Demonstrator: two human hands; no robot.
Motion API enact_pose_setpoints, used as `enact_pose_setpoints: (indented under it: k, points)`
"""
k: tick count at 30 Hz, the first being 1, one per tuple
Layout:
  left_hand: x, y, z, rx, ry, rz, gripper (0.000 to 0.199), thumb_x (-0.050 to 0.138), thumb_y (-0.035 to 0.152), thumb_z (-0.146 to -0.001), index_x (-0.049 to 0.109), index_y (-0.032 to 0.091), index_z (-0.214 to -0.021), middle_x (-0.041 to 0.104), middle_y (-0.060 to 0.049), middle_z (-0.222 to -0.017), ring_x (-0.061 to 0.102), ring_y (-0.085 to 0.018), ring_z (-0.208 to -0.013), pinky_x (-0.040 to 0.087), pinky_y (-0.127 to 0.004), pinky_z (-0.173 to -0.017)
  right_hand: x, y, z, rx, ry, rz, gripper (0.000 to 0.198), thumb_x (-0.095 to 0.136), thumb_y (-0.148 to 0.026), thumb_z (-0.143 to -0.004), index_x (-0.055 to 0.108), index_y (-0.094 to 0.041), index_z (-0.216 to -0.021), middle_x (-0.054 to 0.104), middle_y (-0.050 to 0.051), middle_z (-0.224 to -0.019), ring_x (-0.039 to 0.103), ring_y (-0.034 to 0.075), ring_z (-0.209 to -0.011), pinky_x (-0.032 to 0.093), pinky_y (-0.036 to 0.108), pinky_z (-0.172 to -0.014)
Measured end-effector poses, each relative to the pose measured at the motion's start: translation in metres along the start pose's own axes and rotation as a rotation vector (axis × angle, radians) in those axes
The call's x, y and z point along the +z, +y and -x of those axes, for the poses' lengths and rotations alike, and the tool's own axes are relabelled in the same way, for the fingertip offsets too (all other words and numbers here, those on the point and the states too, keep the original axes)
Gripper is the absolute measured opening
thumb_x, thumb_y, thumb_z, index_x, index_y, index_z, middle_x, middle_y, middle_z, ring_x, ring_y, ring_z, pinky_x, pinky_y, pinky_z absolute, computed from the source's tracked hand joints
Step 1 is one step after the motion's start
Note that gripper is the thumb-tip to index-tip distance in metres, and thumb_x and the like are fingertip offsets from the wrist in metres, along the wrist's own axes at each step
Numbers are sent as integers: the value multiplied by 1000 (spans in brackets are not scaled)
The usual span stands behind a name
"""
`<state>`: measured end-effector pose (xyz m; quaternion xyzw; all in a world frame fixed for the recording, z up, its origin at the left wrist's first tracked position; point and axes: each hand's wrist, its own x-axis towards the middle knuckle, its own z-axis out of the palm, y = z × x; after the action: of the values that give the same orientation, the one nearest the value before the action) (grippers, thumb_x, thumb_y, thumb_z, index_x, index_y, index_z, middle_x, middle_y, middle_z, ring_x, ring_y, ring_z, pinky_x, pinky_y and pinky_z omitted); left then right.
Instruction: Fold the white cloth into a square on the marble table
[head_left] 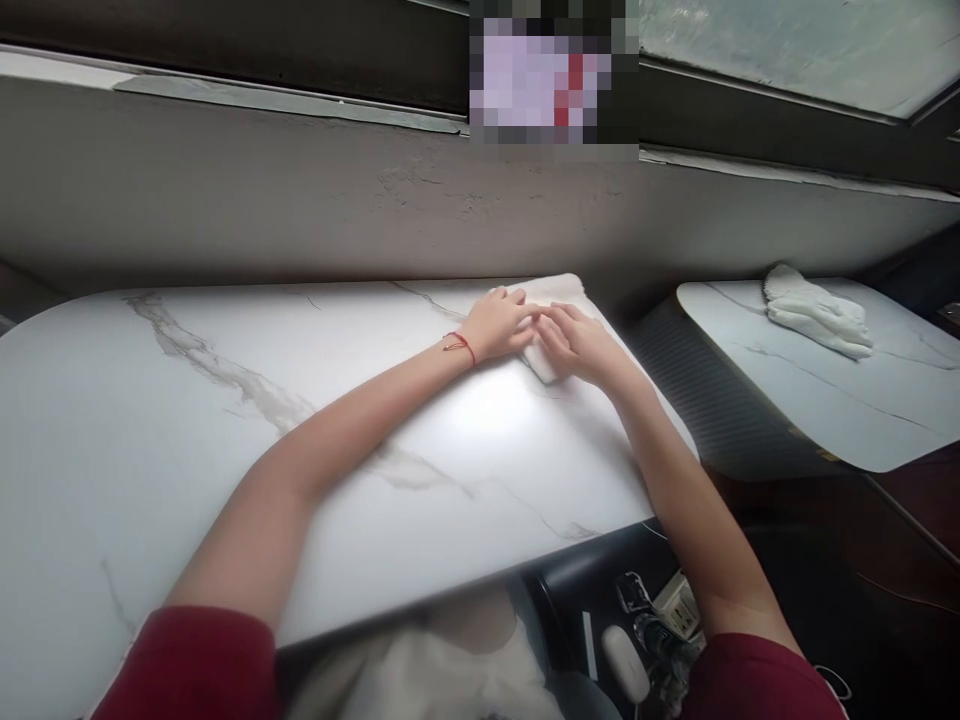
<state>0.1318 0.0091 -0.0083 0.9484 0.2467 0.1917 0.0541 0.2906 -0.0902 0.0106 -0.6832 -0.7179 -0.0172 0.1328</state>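
Note:
A white cloth (556,289) lies flattened near the far right corner of a white marble-patterned table (187,450). My left hand (495,326) rests on the cloth's left side with its fingers apart; a red string bracelet (463,347) circles the wrist. From the right, my right hand (581,342) reaches over the same cloth, fingers stretched and slightly bent. The fingertips of both hands meet or nearly meet above the cloth. Part of the cloth is hidden under the hands.
On a second marble-patterned table (840,420) at the right lies a crumpled white cloth (817,312). A dark gap separates the tables. Below the near edge are a white oval case (625,663) and a power socket (677,604). A wall (300,190) runs behind.

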Motion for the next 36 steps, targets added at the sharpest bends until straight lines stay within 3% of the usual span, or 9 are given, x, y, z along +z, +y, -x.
enact_pose_setpoints:
  k: [5,10,15,20,22,25,28,32,36]
  points:
    - [-12,-22,-3,-152,9,-69,33,47,20,-91,70,18,-114,66,-12,-118,55,-31,-107,37,-42,-93,20,9,-8,-83,-14,-14,53,29,-39,-102,50,-16,-145,45,19,-155,40,31,-146,40,52,-109]
    - [-22,-29,-4,-91,-39,-92,31,52,18,-86,71,17,-110,67,-13,-113,56,-30,-107,37,-43,-94,27,5,-11,-118,28,6,52,32,-41,-102,51,-16,-144,48,20,-153,41,34,-144,41,54,-106]
    - [-31,-24,-3,11,-71,-97,29,55,13,-77,73,16,-99,67,-14,-116,57,-29,-110,42,-37,-84,19,-2,-10,-189,123,-21,43,34,-38,-101,67,-20,-123,72,15,-114,62,31,-106,48,45,-90]
    - [-51,-17,-4,-18,-226,32,23,58,22,-72,77,20,-86,74,-5,-96,64,-23,-88,42,-30,-67,-4,-11,-4,-168,74,-179,34,47,-38,-95,76,-19,-92,72,8,-81,62,19,-68,46,33,-67]
    - [-64,-14,-4,-48,-345,136,21,59,28,-71,77,21,-80,75,-2,-86,64,-20,-80,42,-28,-66,-16,-15,0,-156,-35,-274,38,51,-42,-94,76,-18,-78,71,6,-69,59,15,-56,44,30,-60]
    - [-81,-7,-2,-81,-598,367,22,61,31,-70,78,23,-81,77,0,-86,66,-18,-81,46,-25,-69,-36,-18,7,-97,-290,-491,45,55,-50,-94,78,-15,-77,73,6,-65,61,13,-50,46,27,-54]
    - [-83,5,0,-110,-905,590,23,66,32,-70,78,23,-86,79,-1,-94,71,-19,-88,51,-26,-76,-50,-14,11,-127,-666,-680,50,57,-55,-94,80,-12,-86,76,9,-71,69,15,-57,48,23,-50]
    - [-70,29,1,-75,-1196,657,18,76,37,-68,78,26,-82,79,0,-98,74,-21,-88,53,-33,-85,-57,-9,13,-248,-1177,-777,52,57,-55,-96,77,-10,-109,79,11,-83,76,17,-68,43,18,-42]
    - [-68,49,5,-63,-1284,613,11,78,36,-70,77,26,-73,80,1,-94,75,-22,-87,53,-37,-90,-54,-10,15,-337,-1319,-815,52,59,-53,-96,71,-10,-122,79,12,-91,77,19,-76,48,17,-45]
